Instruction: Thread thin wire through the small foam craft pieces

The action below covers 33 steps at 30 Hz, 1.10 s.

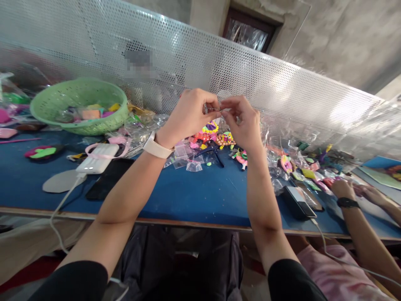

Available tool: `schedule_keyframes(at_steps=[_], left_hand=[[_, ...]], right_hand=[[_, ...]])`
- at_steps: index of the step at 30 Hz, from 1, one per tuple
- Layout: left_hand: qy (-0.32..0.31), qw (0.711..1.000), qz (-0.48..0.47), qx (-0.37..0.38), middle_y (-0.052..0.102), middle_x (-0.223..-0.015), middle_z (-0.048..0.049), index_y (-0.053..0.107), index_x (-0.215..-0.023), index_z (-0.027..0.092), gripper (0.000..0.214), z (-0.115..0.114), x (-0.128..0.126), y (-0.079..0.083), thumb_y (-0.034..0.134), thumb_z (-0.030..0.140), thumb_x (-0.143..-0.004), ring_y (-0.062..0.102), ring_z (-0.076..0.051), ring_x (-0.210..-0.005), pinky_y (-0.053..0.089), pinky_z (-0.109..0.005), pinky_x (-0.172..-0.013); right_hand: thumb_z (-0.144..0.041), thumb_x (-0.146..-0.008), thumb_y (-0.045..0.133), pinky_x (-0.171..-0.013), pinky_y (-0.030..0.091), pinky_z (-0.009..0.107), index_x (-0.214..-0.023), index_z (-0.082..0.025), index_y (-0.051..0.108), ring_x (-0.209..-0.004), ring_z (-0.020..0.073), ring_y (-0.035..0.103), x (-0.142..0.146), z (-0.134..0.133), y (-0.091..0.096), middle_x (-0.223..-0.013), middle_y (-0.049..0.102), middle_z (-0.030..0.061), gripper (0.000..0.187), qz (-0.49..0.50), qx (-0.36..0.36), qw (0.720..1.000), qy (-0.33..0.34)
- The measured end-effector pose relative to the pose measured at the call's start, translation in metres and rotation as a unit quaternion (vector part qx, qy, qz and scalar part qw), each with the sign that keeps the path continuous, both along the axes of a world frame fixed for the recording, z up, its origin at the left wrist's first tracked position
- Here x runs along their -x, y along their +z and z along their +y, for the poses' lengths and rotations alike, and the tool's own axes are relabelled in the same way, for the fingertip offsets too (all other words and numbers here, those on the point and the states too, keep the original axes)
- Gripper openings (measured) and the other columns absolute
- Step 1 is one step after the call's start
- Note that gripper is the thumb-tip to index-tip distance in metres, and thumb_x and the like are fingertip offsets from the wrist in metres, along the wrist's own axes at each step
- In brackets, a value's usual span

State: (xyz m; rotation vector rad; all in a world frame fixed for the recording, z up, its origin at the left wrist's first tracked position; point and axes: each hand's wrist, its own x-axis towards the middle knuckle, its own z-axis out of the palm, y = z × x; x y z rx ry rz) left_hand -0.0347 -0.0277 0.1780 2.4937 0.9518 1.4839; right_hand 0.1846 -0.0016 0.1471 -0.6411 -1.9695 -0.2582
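Observation:
My left hand (196,109), with a pale band on its wrist, is raised over the far part of the blue table (200,188). Its thumb and fingers pinch something too small to name. My right hand (242,119) meets it fingertip to fingertip, also in a pinch, and what lies between the tips is hidden. Below and behind the hands sit colourful clay-like figures (226,139), one with a yellow scalloped rim. Dark-handled pliers (214,155) lie near them, beside small clear plastic bags (181,156). A pink and green piece (241,158) rests under my right wrist.
At the left stands a green basket (119,119) holding coloured pieces. A white power bank (98,159) with a cable and a dark phone (109,177) lie nearer. A perforated metal screen (269,79) backs the table. At right, a co-worker's hands (343,190) work near a black box (297,202).

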Motion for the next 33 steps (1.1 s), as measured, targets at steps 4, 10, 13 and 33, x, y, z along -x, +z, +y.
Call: schedule_keyframes(at_steps=[4,10,13,33], left_hand=[[-0.005,1.000,-0.006,0.001,0.078,-0.079,-0.0051,0.078,-0.085,0.020,0.017,0.0017,0.0016,-0.0002,0.082,0.030,-0.097,0.076,-0.023,-0.088,0.057,-0.033,-0.080],[-0.005,1.000,0.001,-0.003,0.079,-0.079,-0.0037,0.079,-0.084,0.018,0.016,-0.0027,0.0023,0.0029,0.083,0.027,-0.097,0.075,-0.021,-0.084,0.056,-0.033,-0.081],[-0.007,1.000,0.005,-0.001,0.081,-0.081,-0.0036,0.080,-0.085,0.017,0.012,-0.0013,0.0035,0.0027,0.084,0.023,-0.094,0.075,-0.019,-0.083,0.056,-0.032,-0.083],[-0.016,0.999,0.022,0.045,0.076,-0.073,-0.0032,0.081,-0.078,0.020,0.012,0.0012,0.0065,0.0055,0.087,0.016,-0.087,0.071,-0.021,-0.077,0.054,-0.037,-0.078]], right_hand=[[-0.033,-0.110,0.066,-0.080,0.062,0.036,-0.134,-0.030,0.070,-0.091,0.0183,0.075,0.0014,0.0036,-0.0023,-0.104,0.076,0.0024,0.025,0.031,0.011,0.999,0.018],[-0.038,-0.107,0.070,-0.082,0.061,0.037,-0.116,-0.028,0.075,-0.095,0.0190,0.074,0.0044,0.0028,0.0011,-0.104,0.076,0.0019,0.015,0.057,0.022,0.998,0.017],[-0.037,-0.106,0.070,-0.081,0.060,0.037,-0.112,-0.027,0.076,-0.093,0.0185,0.072,0.0056,0.0001,0.0023,-0.102,0.076,0.0013,0.013,0.051,0.032,0.998,0.014],[-0.044,-0.100,0.083,-0.101,0.064,0.055,-0.115,-0.031,0.079,-0.107,0.0278,0.073,0.0044,0.0014,-0.0014,-0.101,0.078,0.0036,0.020,-0.008,-0.011,1.000,-0.004]])
